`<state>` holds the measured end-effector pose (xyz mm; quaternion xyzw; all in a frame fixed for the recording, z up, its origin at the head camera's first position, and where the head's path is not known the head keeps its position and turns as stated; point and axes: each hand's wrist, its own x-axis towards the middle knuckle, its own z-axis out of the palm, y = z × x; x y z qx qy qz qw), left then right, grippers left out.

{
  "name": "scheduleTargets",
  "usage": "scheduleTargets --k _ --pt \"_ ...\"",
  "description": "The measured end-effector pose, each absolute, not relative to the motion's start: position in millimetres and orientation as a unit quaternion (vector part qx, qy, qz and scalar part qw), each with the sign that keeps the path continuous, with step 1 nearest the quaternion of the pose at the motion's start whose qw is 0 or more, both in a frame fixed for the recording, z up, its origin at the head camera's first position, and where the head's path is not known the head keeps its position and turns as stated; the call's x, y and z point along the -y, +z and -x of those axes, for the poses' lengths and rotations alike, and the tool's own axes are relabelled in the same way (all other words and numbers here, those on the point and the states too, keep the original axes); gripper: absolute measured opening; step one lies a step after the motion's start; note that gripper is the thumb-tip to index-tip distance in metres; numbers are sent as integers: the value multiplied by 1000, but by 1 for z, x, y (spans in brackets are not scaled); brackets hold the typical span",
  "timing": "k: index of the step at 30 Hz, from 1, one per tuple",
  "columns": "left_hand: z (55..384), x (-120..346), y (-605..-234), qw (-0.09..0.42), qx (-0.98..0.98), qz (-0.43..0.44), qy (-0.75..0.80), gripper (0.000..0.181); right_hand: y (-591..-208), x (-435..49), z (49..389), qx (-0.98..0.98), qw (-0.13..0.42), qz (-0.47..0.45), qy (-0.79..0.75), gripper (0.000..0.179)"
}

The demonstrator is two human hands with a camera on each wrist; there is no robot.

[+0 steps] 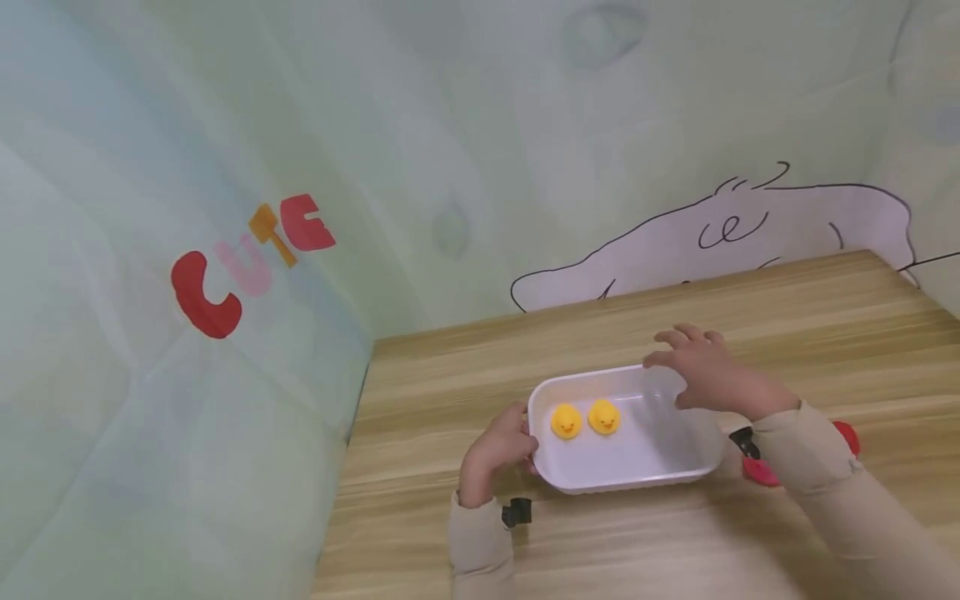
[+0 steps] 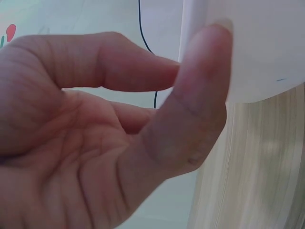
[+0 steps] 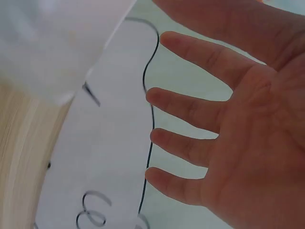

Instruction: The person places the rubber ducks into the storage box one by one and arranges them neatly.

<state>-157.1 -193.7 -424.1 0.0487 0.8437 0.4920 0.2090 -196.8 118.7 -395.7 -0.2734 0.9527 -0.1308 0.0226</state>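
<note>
A white rectangular tray with rounded corners sits over the table, two yellow duck-faced toys side by side in its left half. My left hand pinches the tray's left end; in the left wrist view its thumb and curled finger meet at the white wall. Over the tray's far right corner is my right hand, palm down. Its fingers are spread apart and hold nothing in the right wrist view, a little away from the tray.
Partly hidden behind the right forearm, red and pink things lie on the wooden table. A printed cloth backdrop rises behind the table's far edge and along its left side.
</note>
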Motion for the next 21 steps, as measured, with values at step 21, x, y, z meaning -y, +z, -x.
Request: scheduleTargets --k 21 --pt "157 193 -425 211 -847 -53 485 60 -433 -244 190 -955 50 182 -229 43"
